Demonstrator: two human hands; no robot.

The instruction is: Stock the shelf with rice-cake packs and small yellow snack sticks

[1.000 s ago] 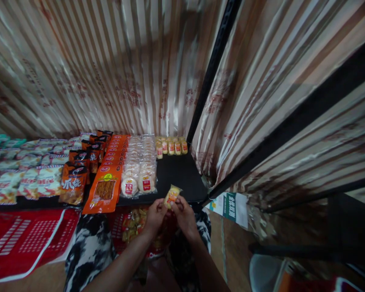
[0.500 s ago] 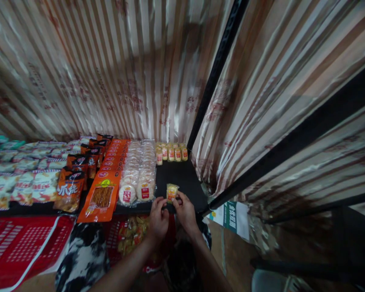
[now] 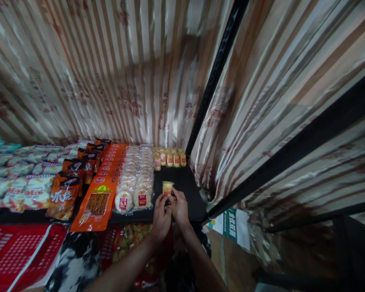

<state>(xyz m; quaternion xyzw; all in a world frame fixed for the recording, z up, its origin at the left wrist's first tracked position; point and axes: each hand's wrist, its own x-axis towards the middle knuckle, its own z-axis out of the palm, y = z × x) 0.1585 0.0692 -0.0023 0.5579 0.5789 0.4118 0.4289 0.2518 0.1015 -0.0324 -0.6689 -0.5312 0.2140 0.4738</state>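
Observation:
A small yellow snack packet (image 3: pixel 167 187) stands over the black shelf (image 3: pixel 187 190), pinched at its lower edge by both hands. My left hand (image 3: pixel 160 214) grips its left corner with curled fingers. My right hand (image 3: pixel 178 205) grips its right corner. A row of similar yellow packets (image 3: pixel 169 158) lines the back of the shelf. Clear packs of round rice crackers (image 3: pixel 136 180) lie just left of the held packet.
Orange flat packets (image 3: pixel 101 190), dark orange bags (image 3: pixel 69 184) and white-and-red bags (image 3: pixel 24 190) fill the shelf to the left. A red basket (image 3: pixel 15 253) sits below. A black post (image 3: pixel 217 69) and striped foil sheeting (image 3: pixel 115 73) bound the shelf. A green-and-white carton (image 3: pixel 231 221) lies at right.
Both hands have moved forward from near my body out over the shelf, carrying the yellow packet towards the back row. The view has shifted slightly down and left.

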